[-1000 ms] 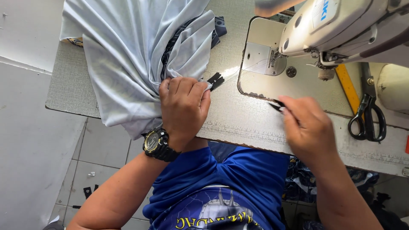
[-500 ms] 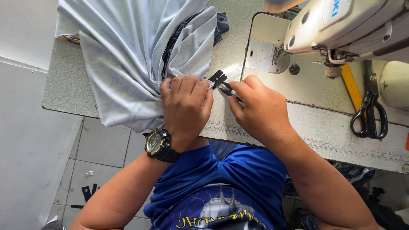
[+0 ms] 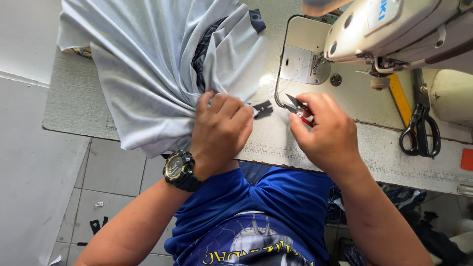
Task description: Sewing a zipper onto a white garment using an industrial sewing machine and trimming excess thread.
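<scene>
**Sewing table, front edge: two hands, cloth, snips**

Left hand [image 3: 220,129]: closed in a fist on a bunched pale grey-blue woven garment [image 3: 157,74], pressing it to the speckled grey table top [image 3: 74,98] at the front edge. A small black tab [image 3: 262,108] pokes out beside the knuckles. Black chunky wristwatch [image 3: 179,170] on the wrist.

Right hand [image 3: 327,133]: curled around small thread snips with dark blades and a red grip [image 3: 298,108], blade tips pointing toward the tab, a short gap between.

Open room: bare table between the two hands and along the front edge to the right; the garment hangs over the left front corner above a tiled floor [image 3: 103,197].

Obstructions: cream metal sewing machine head [image 3: 394,34] overhangs the back right, with its smooth needle plate [image 3: 303,64] just behind the snips.

Nearby: black-handled scissors [image 3: 420,129] and a yellow ruler [image 3: 400,98], well right of the right hand.
</scene>
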